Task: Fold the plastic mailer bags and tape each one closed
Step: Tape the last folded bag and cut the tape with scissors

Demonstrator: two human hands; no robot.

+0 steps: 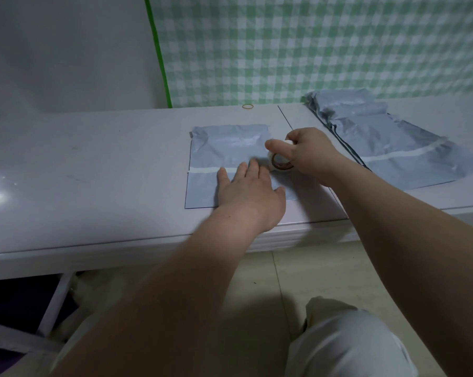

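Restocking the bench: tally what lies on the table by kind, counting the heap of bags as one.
Single mailer bag: 1
Heap of mailer bags: 1
Tape roll: 1
Rubber band: 1
Total: 4

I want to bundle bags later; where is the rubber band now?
Head view, upper middle: the rubber band lies on the table's far edge, beyond the flat mailer bag, by the checked curtain.
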